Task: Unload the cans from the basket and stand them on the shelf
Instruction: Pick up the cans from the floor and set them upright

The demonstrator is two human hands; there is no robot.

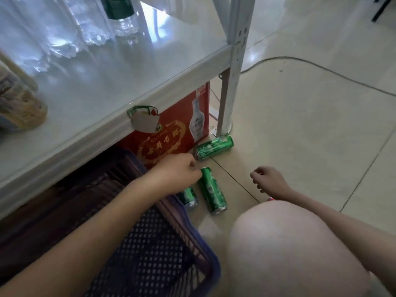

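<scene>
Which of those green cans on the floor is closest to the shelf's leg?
The far can, lying beside the red box, with its end by the shelf leg. The other two lie nearer the basket.

The three green cans (213, 190) lying on the floor look like glossy metal. The basket (162, 254) is perforated blue plastic. The shelf (120, 67) is smooth and shiny (it reflects the clear plastic bottles (122, 20)). The floor tiles (310, 125) are pale and polished; the red box (171, 136) is glossy printed card.

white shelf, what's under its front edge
A red box printed with a white bottle stands under the shelf, beside the dark mesh basket. Further back is shadowed and covered by the shelf board.
</scene>
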